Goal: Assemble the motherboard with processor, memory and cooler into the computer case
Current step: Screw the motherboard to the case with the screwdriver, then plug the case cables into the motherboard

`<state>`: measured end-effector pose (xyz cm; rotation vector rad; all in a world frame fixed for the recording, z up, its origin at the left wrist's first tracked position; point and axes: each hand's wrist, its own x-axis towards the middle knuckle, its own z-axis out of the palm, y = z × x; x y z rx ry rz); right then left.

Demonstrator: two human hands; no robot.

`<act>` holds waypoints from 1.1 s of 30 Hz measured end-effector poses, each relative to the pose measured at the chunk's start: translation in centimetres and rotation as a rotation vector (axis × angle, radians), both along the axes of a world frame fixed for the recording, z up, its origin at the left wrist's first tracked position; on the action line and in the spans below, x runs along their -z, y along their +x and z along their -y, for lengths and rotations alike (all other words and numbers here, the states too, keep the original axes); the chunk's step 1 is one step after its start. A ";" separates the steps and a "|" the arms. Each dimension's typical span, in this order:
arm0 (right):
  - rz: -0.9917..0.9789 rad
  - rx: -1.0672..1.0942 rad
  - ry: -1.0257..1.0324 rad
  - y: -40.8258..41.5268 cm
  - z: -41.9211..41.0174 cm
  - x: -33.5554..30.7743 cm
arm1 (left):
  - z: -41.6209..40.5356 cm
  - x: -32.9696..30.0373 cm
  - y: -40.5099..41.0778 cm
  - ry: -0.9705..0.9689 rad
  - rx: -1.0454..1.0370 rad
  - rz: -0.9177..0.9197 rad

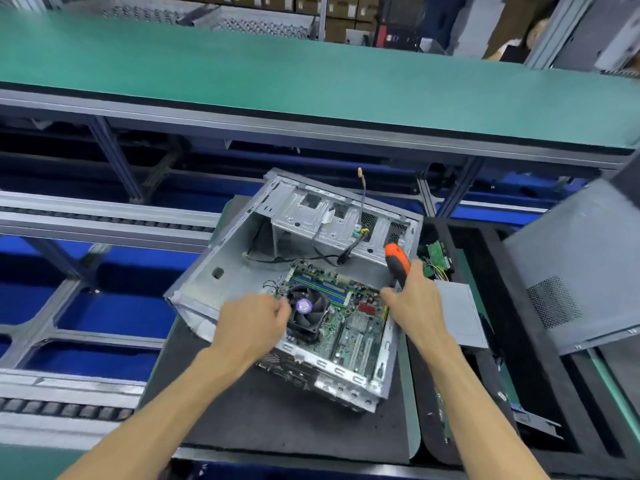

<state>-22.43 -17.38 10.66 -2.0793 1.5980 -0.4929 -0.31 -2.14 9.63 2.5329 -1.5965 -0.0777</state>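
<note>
We have the board (337,311) lying in the case (242,271) on the worktop (277,420), so we judge fastening is in hand. Our right hand (414,299) curls its fingers (389,293) round the screwdriver (398,259); our left hand (254,322) pinches something too small to tell beside the cooler (306,315). Next we need the tip on a screw. Case walls crowd right of our fingers; above stays open.

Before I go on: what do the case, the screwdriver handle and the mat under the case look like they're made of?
Case: bare sheet metal, grey with a dull sheen, folded edges and punched holes. Screwdriver handle: orange and black, smooth, probably plastic with a rubbery part; the right hand covers the rest. Mat: dark, matte, finely textured, likely foam or rubber.
</note>
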 end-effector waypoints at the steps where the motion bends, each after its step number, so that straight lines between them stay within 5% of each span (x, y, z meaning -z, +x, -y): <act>1: -0.006 -0.018 -0.002 0.0 0.9 0.1 | 0.2 0.0 -0.7 0.014 0.006 0.001; 11: 0.034 -0.157 0.043 -0.6 6.0 -0.2 | 2.1 -0.3 -4.9 0.120 -0.008 -0.002; 17: 0.222 0.012 0.050 -4.0 5.4 -0.7 | 4.9 -2.4 -7.6 -0.083 0.175 -0.095; 20: 0.348 0.191 0.279 -7.3 5.1 -0.1 | 7.0 -2.6 -9.6 -0.131 0.260 -0.255; 24: 0.176 0.114 0.485 -10.5 1.8 3.3 | 8.9 -1.7 -11.1 -0.116 0.270 -0.421; 27: 0.006 0.022 0.451 -10.6 -0.6 7.1 | 9.9 -0.8 -11.8 -0.091 0.268 -0.426; 33: -0.037 0.109 0.334 -8.5 -0.9 10.3 | 10.4 0.4 -12.1 -0.053 0.259 -0.461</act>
